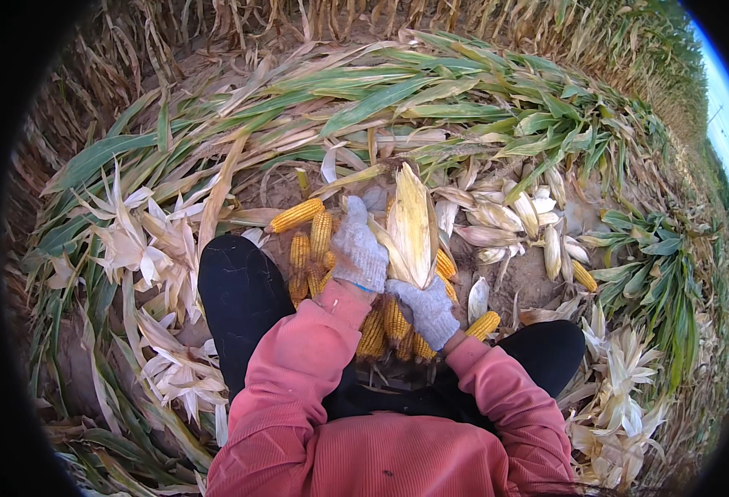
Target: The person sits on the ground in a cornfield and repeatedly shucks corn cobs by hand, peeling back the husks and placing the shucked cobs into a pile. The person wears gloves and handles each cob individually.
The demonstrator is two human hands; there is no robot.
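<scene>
An ear of corn in its dry, pale husk [412, 223] stands tip away from me between my hands. My right hand [425, 310], in a grey knit glove, is closed around its base. On the ear's left side, my gloved left hand [359, 248] is closed on a husk leaf [377, 233] that bends away from the ear; its fingertips are hidden. Husked yellow corn cobs [395, 320] lie in a heap beneath my hands and between my legs. More bare cobs [320, 235] lie to the left of my left hand, one lying crosswise on top.
Unhusked ears [495, 215] are piled at the right, with a bare cob [584, 276] beside them. Loose husks [144, 245] lie left, and more husks [619, 397] lie right. Cut green stalks [389, 93] curve around the front. Standing dry corn [215, 25] rises beyond. My knees [240, 298] flank the heap.
</scene>
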